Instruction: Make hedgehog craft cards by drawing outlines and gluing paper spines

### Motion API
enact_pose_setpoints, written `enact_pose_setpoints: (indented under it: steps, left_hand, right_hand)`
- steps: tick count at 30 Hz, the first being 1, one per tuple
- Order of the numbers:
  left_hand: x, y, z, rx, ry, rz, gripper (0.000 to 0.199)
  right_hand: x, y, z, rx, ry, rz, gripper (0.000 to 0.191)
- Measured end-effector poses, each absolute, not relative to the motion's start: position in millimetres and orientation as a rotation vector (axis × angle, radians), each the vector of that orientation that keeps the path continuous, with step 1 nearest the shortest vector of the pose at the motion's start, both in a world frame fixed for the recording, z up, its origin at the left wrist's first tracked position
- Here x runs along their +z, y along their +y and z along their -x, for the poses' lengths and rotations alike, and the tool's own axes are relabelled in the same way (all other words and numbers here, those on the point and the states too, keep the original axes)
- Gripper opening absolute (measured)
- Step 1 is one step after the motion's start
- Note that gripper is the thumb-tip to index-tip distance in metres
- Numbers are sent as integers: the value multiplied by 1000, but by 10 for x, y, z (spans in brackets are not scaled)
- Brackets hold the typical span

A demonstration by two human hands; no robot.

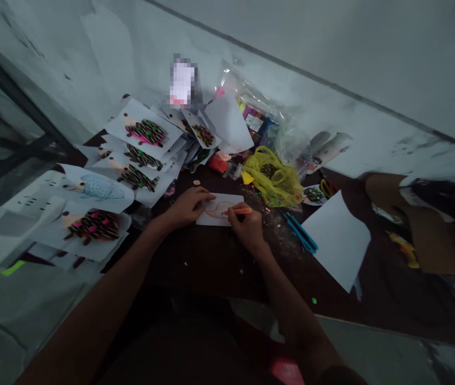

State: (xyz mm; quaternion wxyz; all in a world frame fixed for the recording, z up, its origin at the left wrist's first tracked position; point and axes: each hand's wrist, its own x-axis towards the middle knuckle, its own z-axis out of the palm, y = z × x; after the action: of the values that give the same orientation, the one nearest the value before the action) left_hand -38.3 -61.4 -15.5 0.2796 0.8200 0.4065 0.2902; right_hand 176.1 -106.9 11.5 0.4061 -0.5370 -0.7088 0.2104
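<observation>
A small white card (230, 220) lies on the dark table in front of me, with an orange outline drawing (215, 209) on it. My right hand (249, 227) is closed around an orange marker (242, 211), its tip at the drawing. At the card's left edge my left hand (189, 207) rests flat, thumb and fingers stretched out onto the card. To the right of my right hand are a blue cutter knife (301, 232) and a large white sheet (339, 240).
Stacked paper cards with hedgehog pictures (145, 132) fill the left side. Behind the card lie a yellow plastic bag (271, 176), a red packet (218, 164) and clear plastic bags (291, 139). Cardboard (431, 230) sits at the right. A white wall runs behind the table.
</observation>
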Motion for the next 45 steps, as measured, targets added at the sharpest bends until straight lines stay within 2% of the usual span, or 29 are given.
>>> enact_pose_setpoints:
  steps: [19,29,45]
  left_hand:
    - [-112,-613,373,732,1085,-2220,37]
    - [-135,-605,356,750,1071,-2252,34]
    - [-133,-608,358,731,1101,-2238,35]
  right_hand:
    - [104,-1040,-1843,530,-1660,1501,23]
    - [98,-1033,-1818,577,-1734,1397,24]
    - [98,-1030,-1858,522,-1723,1493,25]
